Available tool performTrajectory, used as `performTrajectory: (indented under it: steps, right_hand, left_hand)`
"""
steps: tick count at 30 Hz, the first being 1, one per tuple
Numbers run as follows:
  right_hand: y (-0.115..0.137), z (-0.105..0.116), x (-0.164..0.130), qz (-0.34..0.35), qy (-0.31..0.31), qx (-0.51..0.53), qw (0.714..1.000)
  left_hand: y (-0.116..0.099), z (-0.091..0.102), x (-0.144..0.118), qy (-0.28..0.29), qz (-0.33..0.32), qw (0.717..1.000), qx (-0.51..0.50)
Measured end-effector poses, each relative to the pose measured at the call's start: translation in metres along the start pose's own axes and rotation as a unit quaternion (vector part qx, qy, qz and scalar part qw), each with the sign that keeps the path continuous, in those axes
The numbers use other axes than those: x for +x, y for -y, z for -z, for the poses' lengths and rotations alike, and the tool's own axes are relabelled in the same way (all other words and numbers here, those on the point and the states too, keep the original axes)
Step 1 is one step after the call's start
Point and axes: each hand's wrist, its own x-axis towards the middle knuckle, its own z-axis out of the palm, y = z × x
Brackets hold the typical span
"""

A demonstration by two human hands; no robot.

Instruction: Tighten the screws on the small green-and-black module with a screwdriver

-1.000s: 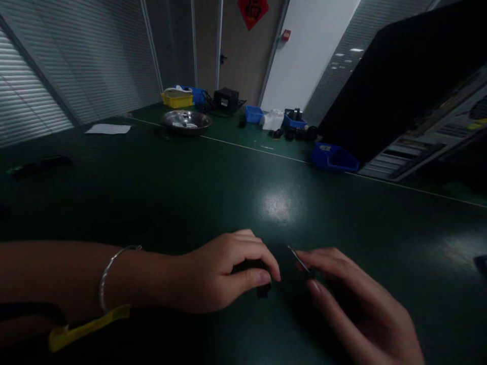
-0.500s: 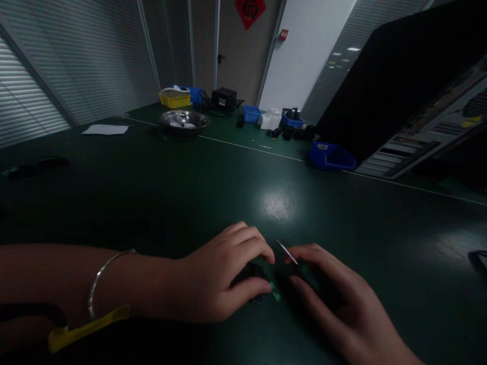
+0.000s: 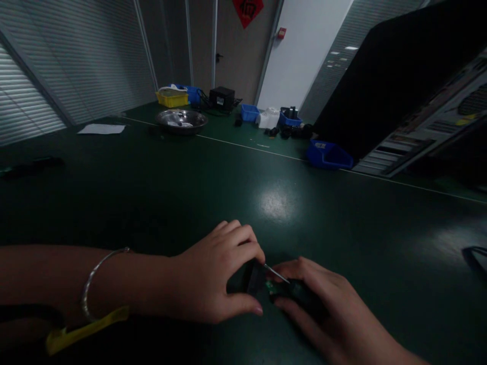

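Head view: left hand point(image 3: 220, 268) was curled around a small black block point(image 3: 255, 278) on the near part of the green surface point(image 3: 182, 187); index at its top, thumb at the lower edge. Couldn't tell if that grip was closed on it. Right hand point(image 3: 335, 309) had its grip closed around a dark-handled tool point(image 3: 277, 274), thin metal shaft angled up-left, tip right by the left index; contact unclear. Small green piece point(image 3: 270, 286) sat between block and right fingers. Fingers hid much of the block and handle.

Around: blue bin point(image 3: 329, 156) sat in front of the big black case point(image 3: 373, 76), blocking its lower corner. Far side: steel bowl point(image 3: 181, 123) with pale bits inside, yellow tray point(image 3: 173, 99) behind it, black box point(image 3: 221, 98) with cables, small blue tray point(image 3: 250, 113), white vented part point(image 3: 268, 118). White sheet point(image 3: 101, 129) lay far left, dark cable point(image 3: 474, 258) at the right edge. All well apart from both hands.
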Motion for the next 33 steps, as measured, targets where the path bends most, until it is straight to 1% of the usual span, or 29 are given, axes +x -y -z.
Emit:
performTrajectory:
  steps: [2,4,6,8,9,11,13,16,23,28,33]
  right_hand:
    - [0.0,0.001,-0.001,0.007,-0.012,0.006,1.0]
    - [0.002,0.002,-0.002,0.023,-0.05,0.02,0.998]
    - [0.004,0.001,-0.003,0.039,-0.114,0.035,0.992]
    - [0.007,0.0,-0.003,0.047,-0.174,0.047,0.982]
    - [0.009,-0.001,-0.003,0.049,-0.196,0.053,0.978]
    - [0.012,-0.004,-0.002,0.053,-0.218,0.061,0.973]
    - [0.015,-0.005,0.0,0.061,-0.223,0.067,0.971]
    - [0.018,-0.005,0.003,0.075,-0.221,0.079,0.969]
    - [0.02,-0.004,0.006,0.071,-0.203,0.085,0.973]
    - [0.017,-0.006,0.004,0.072,-0.193,0.088,0.975]
    - [0.017,-0.009,0.004,0.06,-0.197,0.084,0.975]
  left_hand:
    - [-0.001,0.0,0.0,-0.015,0.01,0.999,-0.045]
    - [-0.001,0.0,0.001,-0.026,0.041,0.99,-0.129]
    - [-0.001,-0.001,0.002,-0.023,0.084,0.968,-0.234]
    - [-0.001,-0.003,0.002,-0.013,0.112,0.939,-0.325]
    - [-0.001,-0.004,0.002,-0.009,0.116,0.927,-0.357]
    - [-0.001,-0.006,0.001,-0.003,0.116,0.914,-0.39]
    - [-0.002,-0.008,0.001,0.004,0.111,0.91,-0.398]
    - [-0.004,-0.011,0.002,0.006,0.094,0.915,-0.393]
    - [-0.01,-0.01,0.005,0.003,0.054,0.923,-0.381]
    - [-0.013,-0.008,0.005,-0.004,0.064,0.924,-0.377]
    - [-0.014,-0.009,0.005,-0.011,0.068,0.922,-0.382]
